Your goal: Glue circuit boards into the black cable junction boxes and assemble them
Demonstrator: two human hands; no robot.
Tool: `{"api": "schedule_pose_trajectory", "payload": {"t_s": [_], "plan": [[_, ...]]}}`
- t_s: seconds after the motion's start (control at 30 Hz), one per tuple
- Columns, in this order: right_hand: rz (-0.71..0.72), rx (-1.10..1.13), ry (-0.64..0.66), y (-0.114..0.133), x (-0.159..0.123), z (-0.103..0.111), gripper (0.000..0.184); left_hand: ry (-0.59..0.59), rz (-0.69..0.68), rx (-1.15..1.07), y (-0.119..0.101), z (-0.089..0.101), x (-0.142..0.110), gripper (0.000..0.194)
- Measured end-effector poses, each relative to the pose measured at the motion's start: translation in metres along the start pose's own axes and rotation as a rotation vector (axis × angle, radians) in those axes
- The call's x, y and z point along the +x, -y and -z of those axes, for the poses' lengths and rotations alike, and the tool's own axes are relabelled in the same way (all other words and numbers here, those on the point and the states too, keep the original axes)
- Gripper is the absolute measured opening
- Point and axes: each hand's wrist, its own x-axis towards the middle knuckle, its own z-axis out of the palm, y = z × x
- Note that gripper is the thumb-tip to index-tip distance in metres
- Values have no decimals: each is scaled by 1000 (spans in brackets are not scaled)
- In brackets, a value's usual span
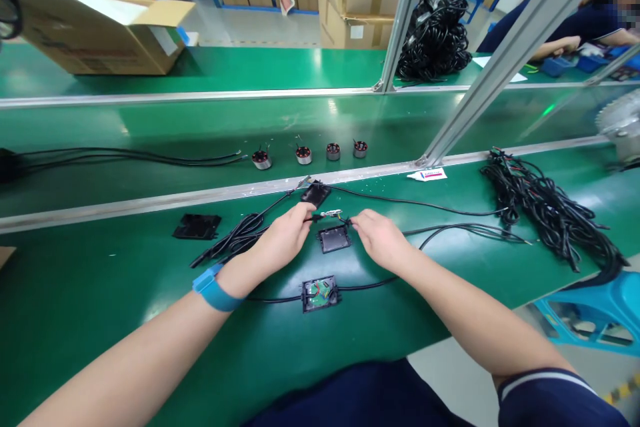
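My left hand (286, 232) pinches the end of a black cable (240, 232) whose bare wires (330, 214) reach toward my right hand (379, 236), which pinches a second black cable (460, 230) running off to the right. Both hands hover just above an open black plastic box (334, 239) on the green bench (100, 293). Nearer to me lies another box with a circuit board (319, 294) and cables out of both ends. A black lid (315, 193) lies just beyond my hands. A blue strap (214, 288) circles my left wrist.
Another black lid (197, 226) lies at the left. A pile of black cables (547, 210) sits at the right beside a blue stool (595, 317). Several small coil parts (303, 154) stand on the conveyor. A person's arm (555, 48) works at the far right.
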Motion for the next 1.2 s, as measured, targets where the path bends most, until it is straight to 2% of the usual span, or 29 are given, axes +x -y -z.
{"api": "schedule_pose_trajectory", "payload": {"t_s": [0.1,0.2,0.3,0.4,0.53,0.67,0.93,1.2], "plan": [[-23,-34,95,14,-12,13,28,87,-1,-88,-8,4,-10,23],[-9,18,158,20,-17,21,25,152,19,-68,-21,9,-17,21],[34,101,169,19,-18,22,14,180,61,-31,-34,14,-18,17],[61,132,155,18,-19,20,13,178,125,-8,-42,13,-13,26],[51,62,190,19,-17,20,22,139,245,70,-44,4,-6,23],[12,-27,248,21,-12,21,23,147,257,96,-45,-3,-2,15],[8,-109,329,21,-1,22,24,178,296,160,-48,-11,2,33],[-13,-92,369,19,7,19,24,240,299,247,-56,-15,8,16]]}}
